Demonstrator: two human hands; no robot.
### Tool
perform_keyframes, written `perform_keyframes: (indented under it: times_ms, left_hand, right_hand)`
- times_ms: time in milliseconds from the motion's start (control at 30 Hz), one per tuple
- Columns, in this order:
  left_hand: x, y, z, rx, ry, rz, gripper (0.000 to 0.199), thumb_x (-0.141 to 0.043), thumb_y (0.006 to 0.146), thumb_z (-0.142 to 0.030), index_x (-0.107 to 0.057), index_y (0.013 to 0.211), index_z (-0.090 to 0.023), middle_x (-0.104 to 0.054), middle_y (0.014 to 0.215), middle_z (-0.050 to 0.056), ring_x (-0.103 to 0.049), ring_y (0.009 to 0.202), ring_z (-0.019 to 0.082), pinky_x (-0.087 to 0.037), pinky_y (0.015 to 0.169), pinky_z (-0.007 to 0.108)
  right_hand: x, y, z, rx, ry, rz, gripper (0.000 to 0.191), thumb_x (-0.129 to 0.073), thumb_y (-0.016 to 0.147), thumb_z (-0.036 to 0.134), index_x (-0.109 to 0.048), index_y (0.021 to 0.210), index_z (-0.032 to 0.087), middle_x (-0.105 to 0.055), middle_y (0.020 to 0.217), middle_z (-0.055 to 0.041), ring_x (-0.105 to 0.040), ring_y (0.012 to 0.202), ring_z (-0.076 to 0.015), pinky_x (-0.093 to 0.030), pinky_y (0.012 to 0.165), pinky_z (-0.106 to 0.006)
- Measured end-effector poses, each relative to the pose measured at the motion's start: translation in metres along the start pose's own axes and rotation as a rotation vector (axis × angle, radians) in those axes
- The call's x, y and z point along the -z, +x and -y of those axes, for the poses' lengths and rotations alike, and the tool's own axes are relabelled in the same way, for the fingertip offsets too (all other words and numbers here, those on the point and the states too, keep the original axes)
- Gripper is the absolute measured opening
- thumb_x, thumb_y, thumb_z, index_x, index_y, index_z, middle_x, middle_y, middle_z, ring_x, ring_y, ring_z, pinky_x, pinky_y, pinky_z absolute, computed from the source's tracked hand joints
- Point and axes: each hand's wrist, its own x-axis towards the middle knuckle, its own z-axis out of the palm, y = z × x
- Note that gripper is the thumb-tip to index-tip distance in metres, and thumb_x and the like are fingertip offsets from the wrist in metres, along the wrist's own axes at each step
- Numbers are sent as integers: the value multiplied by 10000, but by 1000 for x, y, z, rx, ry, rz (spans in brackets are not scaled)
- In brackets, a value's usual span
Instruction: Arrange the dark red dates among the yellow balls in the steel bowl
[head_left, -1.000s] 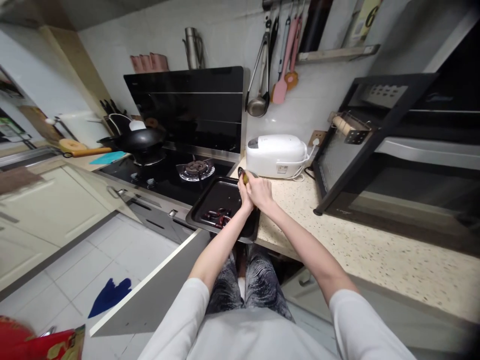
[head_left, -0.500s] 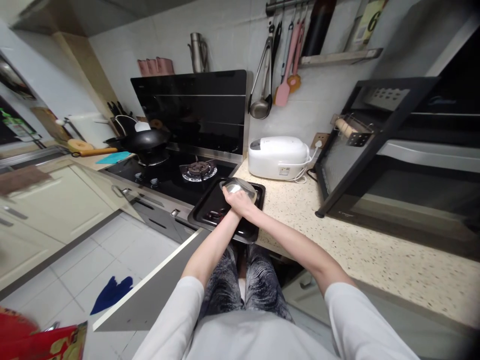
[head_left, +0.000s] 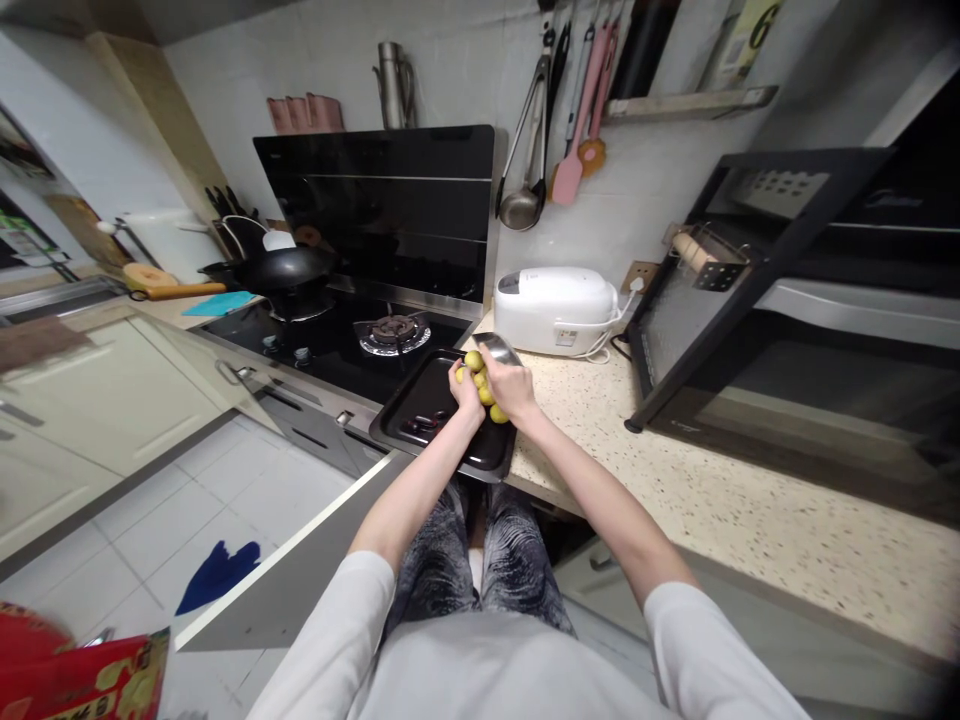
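Several yellow-green round fruits (head_left: 486, 392) lie between my hands over the right part of a black baking tray (head_left: 433, 380). My right hand (head_left: 511, 388) grips a metal bowl (head_left: 498, 347), which is tipped on its side with its opening toward the fruits. On the fruits' left side, my left hand (head_left: 469, 393) is cupped against them, its fingers curled round one. A few small dark red items (head_left: 426, 422) rest in the tray's left part. The tray straddles the edge of the stove and the counter.
A white rice cooker (head_left: 555, 310) stands behind the tray on the speckled counter (head_left: 720, 500). Left are the gas burner (head_left: 393, 332) and a black wok (head_left: 289, 270). A black oven (head_left: 825, 360) is at right. An open cabinet door (head_left: 300, 570) juts out below.
The bowl has tipped over and the yellow-green fruits have come into view over the tray. My hands, earlier together on the bowl, have moved apart. The view has shifted slightly.
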Motion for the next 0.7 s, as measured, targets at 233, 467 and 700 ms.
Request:
perform_keyframes:
  times_ms: [233,467,700]
  left_hand:
    - [8,0,-3,61,150,-38,183,-563,911,-64,-652,1032,-169,-699,1100,74,-699,1028,174,-560,971,326]
    - [10,-10,-5,-11,286,37,230,-589,865,-23,-631,1045,-159,-663,1135,69,-663,1104,194,-499,1050,358]
    - [12,-30,-29,-225,285,183,238,-633,897,-138,-606,1121,-214,-653,1244,64,-618,1226,191,-434,1158,373]
  right_hand:
    - [4,-1,-30,-279,106,-241,605,-421,989,150,-452,1594,142,-759,839,-124,-673,719,-230,-445,693,-308]
    - [8,-35,-72,-514,462,-620,573,-444,870,161,-684,1387,98,-687,655,-55,-556,578,-167,-444,660,-283]
    - [-18,-126,-117,-757,1119,-756,643,-594,707,288,-732,1286,44,-759,753,-73,-566,529,-147,-431,517,-253]
